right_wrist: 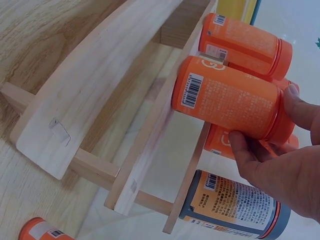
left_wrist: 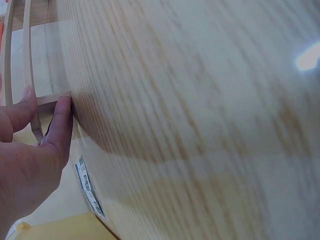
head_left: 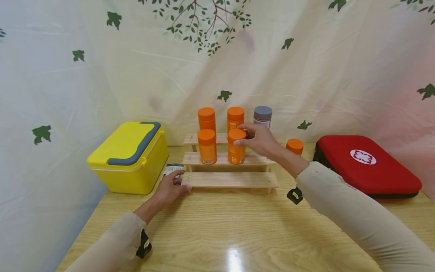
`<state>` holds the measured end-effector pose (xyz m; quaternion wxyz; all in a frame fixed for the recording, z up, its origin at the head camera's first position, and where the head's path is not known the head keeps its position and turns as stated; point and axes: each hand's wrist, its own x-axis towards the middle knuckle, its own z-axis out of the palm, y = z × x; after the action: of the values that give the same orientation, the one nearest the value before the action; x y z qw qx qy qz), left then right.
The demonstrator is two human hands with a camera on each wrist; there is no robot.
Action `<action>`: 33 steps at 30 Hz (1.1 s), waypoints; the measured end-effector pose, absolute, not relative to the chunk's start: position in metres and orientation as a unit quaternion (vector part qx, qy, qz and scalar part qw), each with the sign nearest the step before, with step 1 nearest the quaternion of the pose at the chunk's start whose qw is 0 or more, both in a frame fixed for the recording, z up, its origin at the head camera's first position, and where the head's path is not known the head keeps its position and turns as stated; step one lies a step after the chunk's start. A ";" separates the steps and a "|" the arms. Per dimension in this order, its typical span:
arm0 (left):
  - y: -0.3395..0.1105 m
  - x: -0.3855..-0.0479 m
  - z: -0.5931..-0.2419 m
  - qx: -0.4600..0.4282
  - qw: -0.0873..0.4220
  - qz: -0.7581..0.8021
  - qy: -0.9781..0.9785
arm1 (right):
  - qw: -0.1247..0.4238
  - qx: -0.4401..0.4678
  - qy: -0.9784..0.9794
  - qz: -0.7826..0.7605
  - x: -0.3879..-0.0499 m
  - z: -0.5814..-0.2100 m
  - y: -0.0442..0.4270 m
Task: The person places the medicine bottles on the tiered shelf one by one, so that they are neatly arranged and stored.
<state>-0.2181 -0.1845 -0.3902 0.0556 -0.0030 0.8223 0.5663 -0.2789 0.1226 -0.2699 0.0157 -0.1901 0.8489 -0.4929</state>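
A three-step wooden rack [head_left: 229, 180] stands on the table. My right hand [head_left: 259, 141] pinches an orange bottle [head_left: 236, 151] near its cap; in the right wrist view that bottle [right_wrist: 227, 97] stands on the middle step. To its left on the same step is another orange bottle [head_left: 207, 151]. Two more orange bottles and a grey-capped bottle [head_left: 263, 115] are on the top step. With thumb and fingers, my left hand [head_left: 171, 189] grips the left end of the lowest step, as the left wrist view also shows at the rack leg [left_wrist: 52, 98].
A yellow box [head_left: 127, 158] with a grey-blue handle sits at left, a small printed packet [head_left: 173, 168] beside it. At right lie a red first-aid case [head_left: 367, 164] and, behind my right forearm, an orange-capped bottle [head_left: 295, 145]. A leaf-patterned curtain hangs behind.
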 end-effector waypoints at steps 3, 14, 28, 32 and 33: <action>-0.184 -0.217 -0.390 -0.003 0.058 0.571 0.819 | 0.016 -0.186 0.851 -0.491 -0.278 -0.271 0.123; -0.184 -0.217 -0.389 -0.002 0.055 0.562 0.825 | 0.002 -0.180 0.852 -0.491 -0.276 -0.272 0.121; -0.184 -0.215 -0.388 0.003 0.054 0.556 0.830 | -0.008 -0.179 0.862 -0.474 -0.272 -0.271 0.126; -0.184 -0.215 -0.388 0.004 0.054 0.556 0.829 | -0.016 -0.180 0.869 -0.461 -0.265 -0.265 0.134; -0.184 -0.215 -0.388 0.003 0.054 0.558 0.828 | -0.019 -0.182 0.869 -0.460 -0.263 -0.264 0.138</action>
<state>-0.2149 -0.1842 -0.3880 0.0541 0.0034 0.8281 0.5580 -0.2627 0.1376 -0.2637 -0.0185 -0.1821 0.8691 -0.4595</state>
